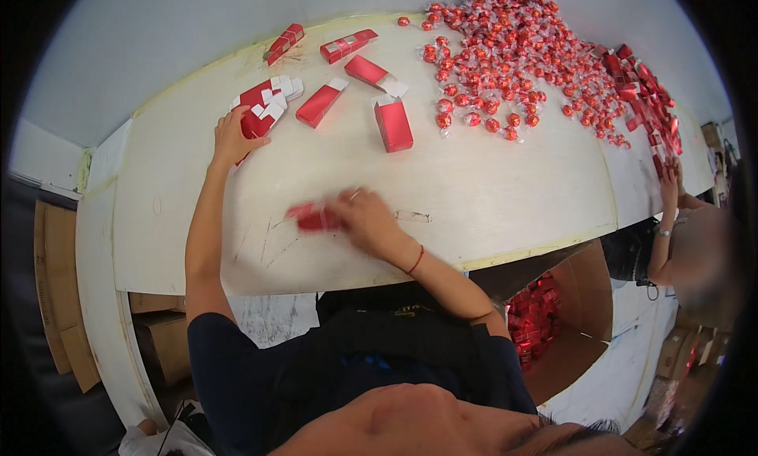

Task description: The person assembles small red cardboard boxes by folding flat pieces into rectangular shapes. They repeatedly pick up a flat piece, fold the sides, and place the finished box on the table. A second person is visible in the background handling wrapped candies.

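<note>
At the left of the table my left hand (234, 138) grips the edge of a small pile of flat red-and-white cartons (259, 118), thumb and fingers curled on it. Nearer to me, my right hand (369, 222) is closed on a small red box (314, 217); both are smeared by motion, so the box's ends cannot be made out. Beyond them stand or lie red boxes with white flaps open: an upright one (394, 126), a tilted one (371, 73) and another lying (321, 104). Two more red boxes, a long one (348, 46) and a shorter one (285, 44), lie farther back.
A large heap of red-wrapped candies (513, 45) covers the far right of the table (505, 191). Red boxes (646, 101) are piled beyond it, by another person's hand (671, 180). Below the front edge, a cardboard carton (580, 298) holds red packages.
</note>
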Available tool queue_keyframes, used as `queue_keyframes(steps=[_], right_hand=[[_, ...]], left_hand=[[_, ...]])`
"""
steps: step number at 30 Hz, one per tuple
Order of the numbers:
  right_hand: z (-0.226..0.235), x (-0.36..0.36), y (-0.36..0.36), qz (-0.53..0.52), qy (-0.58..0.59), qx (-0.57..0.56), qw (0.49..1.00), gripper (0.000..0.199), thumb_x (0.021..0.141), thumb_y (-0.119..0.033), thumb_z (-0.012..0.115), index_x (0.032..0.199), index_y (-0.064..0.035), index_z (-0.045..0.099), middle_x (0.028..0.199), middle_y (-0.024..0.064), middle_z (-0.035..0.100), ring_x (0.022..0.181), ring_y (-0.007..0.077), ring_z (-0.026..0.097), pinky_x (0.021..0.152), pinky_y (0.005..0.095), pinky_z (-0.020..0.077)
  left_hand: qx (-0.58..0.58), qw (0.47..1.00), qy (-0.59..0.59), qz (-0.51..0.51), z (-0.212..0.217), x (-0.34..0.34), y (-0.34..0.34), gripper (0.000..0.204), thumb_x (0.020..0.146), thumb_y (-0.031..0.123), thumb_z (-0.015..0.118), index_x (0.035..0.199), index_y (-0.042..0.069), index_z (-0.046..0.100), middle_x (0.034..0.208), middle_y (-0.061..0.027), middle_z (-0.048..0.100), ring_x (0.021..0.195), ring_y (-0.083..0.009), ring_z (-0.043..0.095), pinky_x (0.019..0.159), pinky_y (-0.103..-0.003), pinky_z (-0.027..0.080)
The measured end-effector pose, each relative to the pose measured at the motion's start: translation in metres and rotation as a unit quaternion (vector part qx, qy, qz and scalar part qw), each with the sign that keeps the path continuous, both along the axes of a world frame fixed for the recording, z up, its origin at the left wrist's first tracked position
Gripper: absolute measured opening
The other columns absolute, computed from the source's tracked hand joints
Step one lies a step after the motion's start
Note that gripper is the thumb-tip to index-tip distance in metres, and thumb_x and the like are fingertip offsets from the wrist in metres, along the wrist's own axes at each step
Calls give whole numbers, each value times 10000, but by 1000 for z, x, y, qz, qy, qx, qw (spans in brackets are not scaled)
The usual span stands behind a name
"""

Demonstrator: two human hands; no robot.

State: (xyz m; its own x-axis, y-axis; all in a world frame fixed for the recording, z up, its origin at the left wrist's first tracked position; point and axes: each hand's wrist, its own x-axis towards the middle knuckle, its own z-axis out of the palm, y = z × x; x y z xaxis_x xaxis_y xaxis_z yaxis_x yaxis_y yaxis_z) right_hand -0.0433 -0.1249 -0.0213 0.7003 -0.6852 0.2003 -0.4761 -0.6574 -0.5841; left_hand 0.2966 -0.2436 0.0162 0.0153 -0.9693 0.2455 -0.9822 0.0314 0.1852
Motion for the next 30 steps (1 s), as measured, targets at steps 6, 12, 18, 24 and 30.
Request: queue_keyframes(steps=[6, 12, 18, 24, 30], right_hand=[[45, -31, -12, -172, -268, -98, 943, 1025, 676, -260, 858, 1503, -96, 276, 1527, 216, 238, 1407, 374, 276, 1132, 500, 247], [52, -33, 14, 10, -370, 219, 903, 1051, 706, -131, 806, 1536, -83, 164, 1525, 162, 254, 1352, 304, 346, 1071, 452, 364], [24, -55, 18, 21, -319, 119, 940, 961, 729, -172, 725, 1527, -62, 201, 1346, 161, 412, 1187, 293, 437, 972, 388, 418], [39, -58, 25, 11, -347, 190, 918, 982, 685, -135, 755, 1518, -61, 240, 1265, 127, 474, 1141, 266, 482, 999, 370, 394], [48, -67, 28, -5, -396, 360, 845, 930, 652, -69, 794, 1466, -67, 343, 1371, 119, 446, 1250, 205, 446, 1045, 341, 364]], left_hand=[[-73, 928, 328, -163, 30, -106, 63, 864, 595, 142, 897, 1314, 57, 426, 1278, -115, 516, 1174, -251, 520, 1019, -396, 427], [68, 778, 568, -262, 32, -194, 138, 923, 625, 209, 897, 1370, 84, 366, 1343, -115, 395, 1235, -264, 462, 1028, -430, 424], [-110, 913, 212, -332, 46, -219, 147, 776, 651, 488, 836, 1255, 109, 531, 1292, -130, 421, 1178, -284, 453, 921, -401, 453], [-198, 885, 272, -323, 28, -223, 151, 685, 576, 518, 860, 1045, 67, 646, 1143, -94, 533, 965, -232, 572, 770, -331, 501], [-67, 872, 355, -331, 13, -211, 155, 671, 613, 412, 903, 1067, 10, 617, 1009, -103, 619, 878, -219, 665, 740, -315, 552]])
